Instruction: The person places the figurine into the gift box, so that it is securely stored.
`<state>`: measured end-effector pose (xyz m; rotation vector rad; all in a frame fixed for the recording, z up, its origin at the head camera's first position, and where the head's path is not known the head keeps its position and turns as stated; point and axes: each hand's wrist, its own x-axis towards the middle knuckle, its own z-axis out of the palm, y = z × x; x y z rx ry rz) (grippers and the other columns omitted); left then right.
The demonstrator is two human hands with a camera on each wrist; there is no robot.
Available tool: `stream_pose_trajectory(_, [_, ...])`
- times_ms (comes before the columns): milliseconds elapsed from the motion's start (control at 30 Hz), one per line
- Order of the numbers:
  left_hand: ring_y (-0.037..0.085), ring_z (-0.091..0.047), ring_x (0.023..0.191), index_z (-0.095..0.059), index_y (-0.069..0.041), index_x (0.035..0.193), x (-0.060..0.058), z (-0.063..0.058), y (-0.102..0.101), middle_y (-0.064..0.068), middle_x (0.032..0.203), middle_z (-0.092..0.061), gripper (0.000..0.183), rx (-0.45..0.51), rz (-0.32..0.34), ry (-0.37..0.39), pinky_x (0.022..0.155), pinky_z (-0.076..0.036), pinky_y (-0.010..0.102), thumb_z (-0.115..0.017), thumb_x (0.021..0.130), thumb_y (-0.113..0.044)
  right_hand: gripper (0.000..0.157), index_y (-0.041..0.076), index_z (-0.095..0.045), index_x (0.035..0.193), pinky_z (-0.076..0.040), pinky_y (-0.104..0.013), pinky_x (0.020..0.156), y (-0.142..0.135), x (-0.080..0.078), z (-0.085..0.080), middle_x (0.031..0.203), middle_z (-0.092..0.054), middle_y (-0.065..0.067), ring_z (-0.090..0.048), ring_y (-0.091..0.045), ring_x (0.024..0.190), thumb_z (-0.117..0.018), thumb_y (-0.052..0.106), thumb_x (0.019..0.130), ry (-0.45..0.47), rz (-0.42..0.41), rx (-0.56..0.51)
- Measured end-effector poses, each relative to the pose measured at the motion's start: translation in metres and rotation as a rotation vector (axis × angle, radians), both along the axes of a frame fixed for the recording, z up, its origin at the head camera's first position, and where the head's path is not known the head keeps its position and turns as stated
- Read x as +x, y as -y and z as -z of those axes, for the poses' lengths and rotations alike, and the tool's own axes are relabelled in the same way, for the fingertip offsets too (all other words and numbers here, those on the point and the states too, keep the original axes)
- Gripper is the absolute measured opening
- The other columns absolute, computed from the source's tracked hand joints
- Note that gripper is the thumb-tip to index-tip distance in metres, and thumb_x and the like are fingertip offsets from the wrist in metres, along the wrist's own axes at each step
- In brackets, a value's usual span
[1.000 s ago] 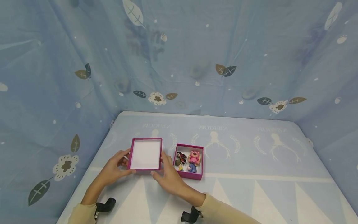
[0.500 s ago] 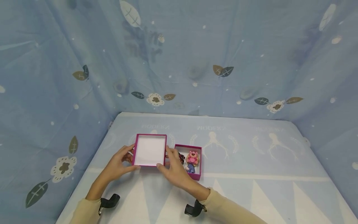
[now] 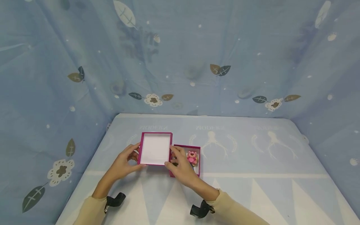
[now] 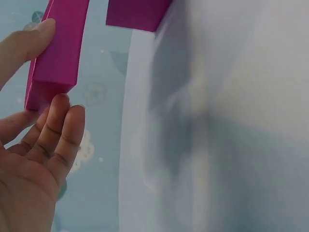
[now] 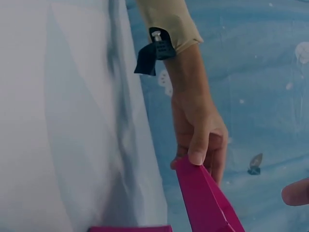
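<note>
A magenta box lid (image 3: 156, 149) with a white inside is held up between both hands, its inner face toward the head camera. My left hand (image 3: 123, 162) grips its left side, thumb at the lower corner. The same lid (image 4: 59, 53) shows side-on in the left wrist view, with the thumb on one face. My right hand (image 3: 183, 170) holds the right side, thumb near the lower right corner. Behind that hand sits the matching box (image 3: 200, 162) on the table, with a pink bear figurine (image 3: 192, 157) inside. Other contents are mostly hidden by the lid and right hand.
The table (image 3: 253, 156) has a pale blue and white patterned cover. Blue leaf-print curtains (image 3: 180, 62) enclose its back and sides. A black wrist device (image 3: 116, 200) is on the left forearm and another black device (image 3: 201, 209) on the right.
Both hands have carried the lid right and slightly away from the person. It now overlaps the box's left side, and the right hand covers figurines that showed earlier.
</note>
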<state>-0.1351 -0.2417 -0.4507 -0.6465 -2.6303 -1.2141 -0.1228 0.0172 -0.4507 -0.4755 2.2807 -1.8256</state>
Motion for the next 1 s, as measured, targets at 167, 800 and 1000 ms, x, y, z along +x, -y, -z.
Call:
stream_pose_trajectory(167, [0.022,-0.062,0.085,-0.044,0.001,0.145,-0.017,0.011,-0.006,0.014,0.113,-0.059,0.089,0.029,0.011,0.022,0.078,-0.059,0.033,-0.089,0.069,-0.011,0.067,0.002,-0.028,0.153,-0.052,-0.046,0.098,-0.013,-0.009,-0.004,0.148,-0.031,-0.018,-0.055,-0.036,0.118,-0.059,0.017,0.095,-0.009,0.012,-0.008])
stream_pose_trajectory(800, [0.037,-0.057,0.121,-0.031,-0.011,0.154,-0.092,-0.008,-0.058,0.018,0.143,-0.048,0.068,0.143,0.149,0.254,0.101,-0.048,0.053,-0.065,0.095,-0.016,0.061,0.007,-0.029,0.153,-0.033,-0.053,0.115,-0.076,-0.064,-0.020,0.156,-0.026,-0.016,-0.032,-0.036,0.143,-0.053,0.027,0.101,-0.045,0.087,-0.014])
stream_pose_trajectory(1000, [0.041,-0.055,0.125,-0.041,-0.005,0.148,-0.110,-0.010,-0.073,0.021,0.146,-0.046,0.047,0.342,0.270,0.268,0.101,-0.048,0.051,-0.049,0.104,-0.020,0.050,-0.003,-0.037,0.144,-0.031,-0.052,0.116,-0.092,-0.078,-0.021,0.152,-0.035,-0.021,-0.036,-0.038,0.141,-0.050,0.023,0.103,-0.062,0.131,-0.113])
